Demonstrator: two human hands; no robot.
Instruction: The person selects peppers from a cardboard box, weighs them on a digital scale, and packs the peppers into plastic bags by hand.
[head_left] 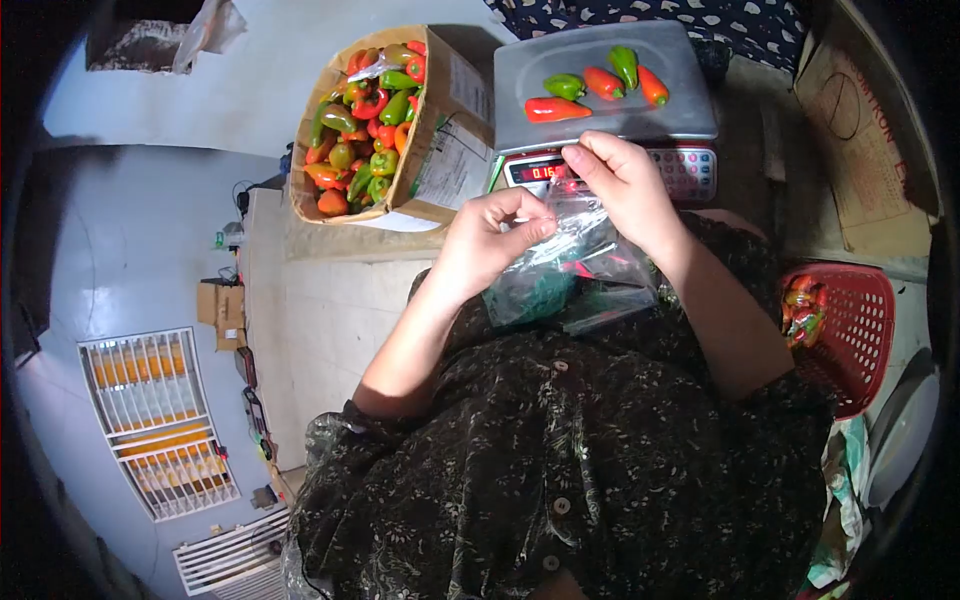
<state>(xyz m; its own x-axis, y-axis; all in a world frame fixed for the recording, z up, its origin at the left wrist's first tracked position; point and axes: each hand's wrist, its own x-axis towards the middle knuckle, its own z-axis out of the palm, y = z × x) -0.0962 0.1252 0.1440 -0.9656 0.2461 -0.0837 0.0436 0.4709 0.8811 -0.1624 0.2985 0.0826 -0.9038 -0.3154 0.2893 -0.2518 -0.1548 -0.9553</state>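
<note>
In the head view, a clear bag (583, 222) hangs between the person's two hands, just in front of the scale (683, 180). The left hand (500, 235) has its grip closed on one side of the film, thumb against forefinger; the right hand (622, 185) appears to pinch the upper edge, close to the display (538, 172). The film looks thin and slippery, so it could split or slide free if the hands pulled apart too sharply. The right hand is so near the scale that a careless wrist might press a key or jolt the pan (522, 62), and the rounded peppers (557, 109) there could then roll. That pan carries five of them, three red or orange and two green, lying loose and well inside the edge. To the left, a cardboard box (432, 165) is heaped with red, green and orange peppers, a scrap of plastic on top. A red basket (858, 320) at the right holds peppers that look bagged. More plastic (610, 300) lies at the person's lap; whether anything is inside it, I cannot tell.
</note>
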